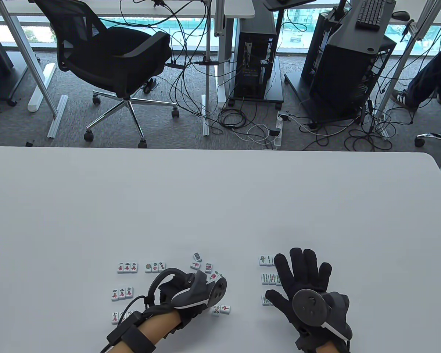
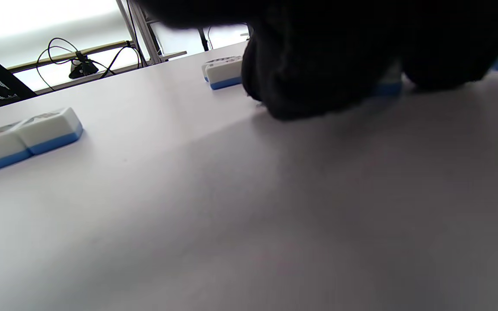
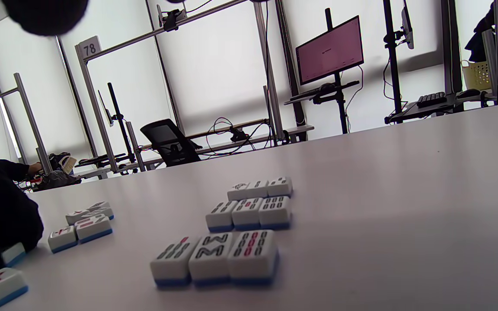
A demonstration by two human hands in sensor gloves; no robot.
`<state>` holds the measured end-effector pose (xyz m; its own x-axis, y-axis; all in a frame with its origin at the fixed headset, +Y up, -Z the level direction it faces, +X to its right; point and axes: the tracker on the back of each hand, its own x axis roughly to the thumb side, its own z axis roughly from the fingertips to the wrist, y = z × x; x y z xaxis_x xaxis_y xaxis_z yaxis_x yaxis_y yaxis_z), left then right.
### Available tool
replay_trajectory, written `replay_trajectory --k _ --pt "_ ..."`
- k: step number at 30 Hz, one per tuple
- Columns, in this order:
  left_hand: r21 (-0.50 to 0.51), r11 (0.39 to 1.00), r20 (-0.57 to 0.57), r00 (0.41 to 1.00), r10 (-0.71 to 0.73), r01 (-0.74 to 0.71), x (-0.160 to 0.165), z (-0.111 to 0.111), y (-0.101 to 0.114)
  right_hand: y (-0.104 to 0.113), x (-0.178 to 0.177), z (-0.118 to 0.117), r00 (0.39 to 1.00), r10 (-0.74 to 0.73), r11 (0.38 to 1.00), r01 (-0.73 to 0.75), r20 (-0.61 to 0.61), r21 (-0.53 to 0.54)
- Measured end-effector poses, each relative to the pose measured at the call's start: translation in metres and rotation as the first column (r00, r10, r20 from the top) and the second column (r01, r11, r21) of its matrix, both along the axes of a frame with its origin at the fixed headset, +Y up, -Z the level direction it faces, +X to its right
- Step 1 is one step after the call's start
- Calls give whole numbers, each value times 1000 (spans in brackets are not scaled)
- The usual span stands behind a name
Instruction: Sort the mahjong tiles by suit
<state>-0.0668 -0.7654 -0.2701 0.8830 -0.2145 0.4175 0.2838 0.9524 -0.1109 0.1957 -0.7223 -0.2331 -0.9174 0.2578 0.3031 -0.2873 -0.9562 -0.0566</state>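
Note:
White mahjong tiles with blue backs lie near the table's front edge. Three rows of character tiles (image 1: 126,267) sit at the left, with a short dots row (image 1: 155,266) beside them. Loose tiles (image 1: 208,267) lie in the middle. My left hand (image 1: 205,285) is curled down among them, its fingers (image 2: 309,82) touching the table on either side of one tile (image 2: 387,86). Three rows of bamboo tiles (image 1: 266,278) (image 3: 249,212) lie at the right. My right hand (image 1: 303,272) is spread flat above them and holds nothing.
A pair of tiles (image 1: 220,309) lies just right of my left wrist. The white table (image 1: 220,198) stretches far beyond the tiles. Behind it are an office chair (image 1: 110,55), cables and computer stands on the floor.

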Motion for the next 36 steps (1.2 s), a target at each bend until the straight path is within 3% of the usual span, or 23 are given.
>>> replay_trajectory --k 2,8,16,23,36 --pt "-30 999 50 998 26 -24 -1 0 0 0 0 0 1000 1 1000 -1 0 0" --pt "4 997 142 987 78 -79 -26 1 14 0 -1 0 1000 6 1000 -6 -2 2" --pt "39 990 6 991 137 -137 -100 -6 44 0 1 0 1000 2 1000 -2 8 1" --pt "47 997 -57 996 63 -60 -130 -2 27 0 2 -1 1000 3 1000 -3 15 3" --pt "39 997 -70 995 -71 74 -130 -4 4 1 3 -1 1000 9 1000 -9 16 3"
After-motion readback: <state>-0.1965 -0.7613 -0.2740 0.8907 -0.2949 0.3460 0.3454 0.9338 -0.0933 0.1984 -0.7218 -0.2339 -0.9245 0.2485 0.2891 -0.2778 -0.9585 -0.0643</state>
